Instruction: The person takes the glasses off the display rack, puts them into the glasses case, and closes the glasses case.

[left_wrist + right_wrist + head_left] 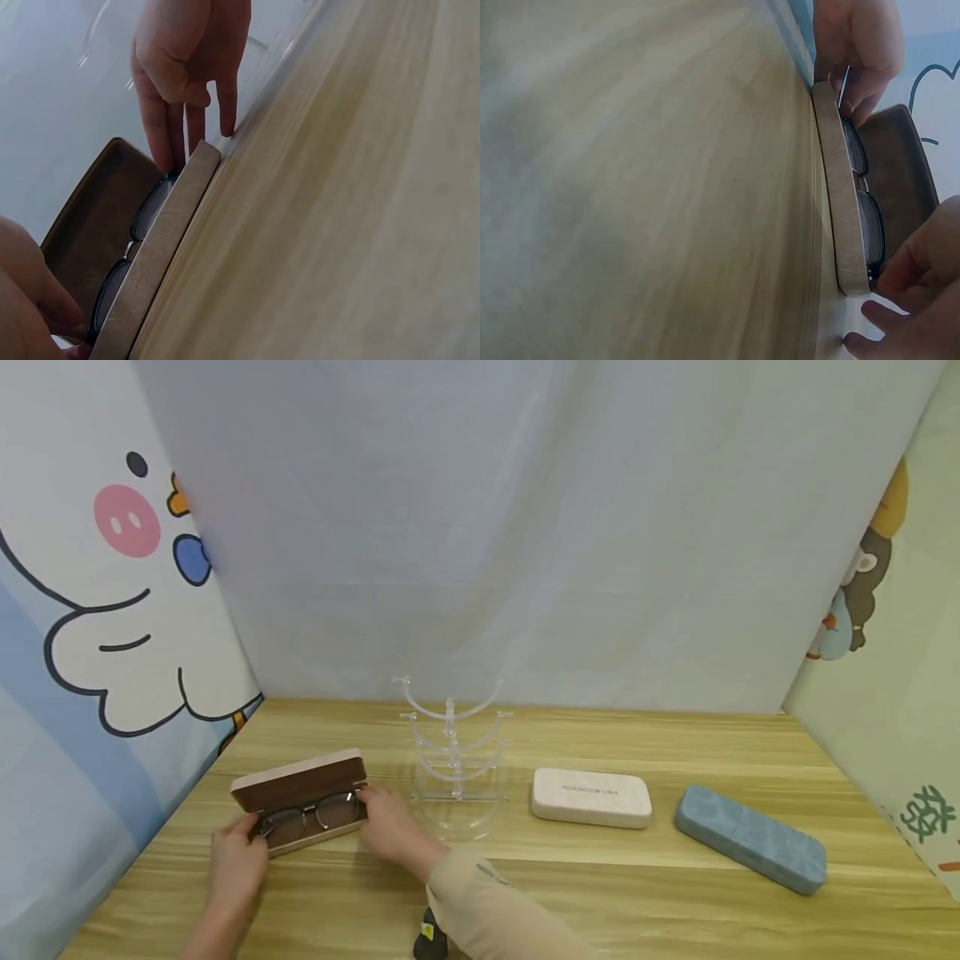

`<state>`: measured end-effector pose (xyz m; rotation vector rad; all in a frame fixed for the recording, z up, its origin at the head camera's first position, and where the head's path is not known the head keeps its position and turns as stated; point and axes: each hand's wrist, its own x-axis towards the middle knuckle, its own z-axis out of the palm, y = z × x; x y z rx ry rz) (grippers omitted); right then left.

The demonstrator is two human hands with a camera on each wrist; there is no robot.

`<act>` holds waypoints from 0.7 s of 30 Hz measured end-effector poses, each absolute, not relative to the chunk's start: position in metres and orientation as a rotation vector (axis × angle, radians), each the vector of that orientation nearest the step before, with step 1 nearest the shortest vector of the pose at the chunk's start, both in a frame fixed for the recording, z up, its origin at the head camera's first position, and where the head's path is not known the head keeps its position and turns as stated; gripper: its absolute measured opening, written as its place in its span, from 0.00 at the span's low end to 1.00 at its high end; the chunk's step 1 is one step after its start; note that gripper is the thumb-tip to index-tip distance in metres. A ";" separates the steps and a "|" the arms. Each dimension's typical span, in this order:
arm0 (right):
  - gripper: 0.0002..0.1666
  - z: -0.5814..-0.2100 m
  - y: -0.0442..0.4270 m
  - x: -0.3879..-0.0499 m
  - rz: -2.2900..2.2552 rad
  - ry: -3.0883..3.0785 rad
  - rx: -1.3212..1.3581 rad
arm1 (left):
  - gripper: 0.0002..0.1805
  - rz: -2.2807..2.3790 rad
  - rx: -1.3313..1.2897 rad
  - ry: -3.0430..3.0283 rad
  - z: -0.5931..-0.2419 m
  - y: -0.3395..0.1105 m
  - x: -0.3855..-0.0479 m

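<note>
A pair of dark-rimmed eyeglasses (311, 814) sits within the opening of a glasses case (300, 774) at the left of the table. The case is pale outside and brown inside, its lid raised at the back. My left hand (238, 858) pinches the glasses' left end. At the other end, my right hand (396, 827) pinches the frame near the hinge, as the right wrist view shows; its other fingers spread outside the case. In the left wrist view, both lenses (152, 206) show just above the case's front wall. My fingertips hide the ends of the frame.
A clear tiered eyeglass stand (455, 768) stands right of the open case. Farther right lie a closed cream glasses case (592, 798) and a closed blue one (750, 837). A small black object (431, 937) lies at the front beside my right sleeve. Curtains surround the table.
</note>
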<state>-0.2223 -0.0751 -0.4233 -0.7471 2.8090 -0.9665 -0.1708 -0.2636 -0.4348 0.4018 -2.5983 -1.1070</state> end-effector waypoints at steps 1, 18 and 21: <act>0.32 -0.424 -0.075 -0.223 -0.981 2.809 -0.746 | 0.25 -1.123 0.402 -2.602 -0.435 -0.263 -0.171; 0.48 -0.418 -0.070 -0.245 -1.307 2.570 -0.642 | 0.34 -1.510 0.470 -2.726 -0.408 -0.284 -0.177; 0.51 -0.421 -0.070 -0.248 -1.428 2.480 -0.647 | 0.37 -1.528 0.509 -2.715 -0.409 -0.283 -0.175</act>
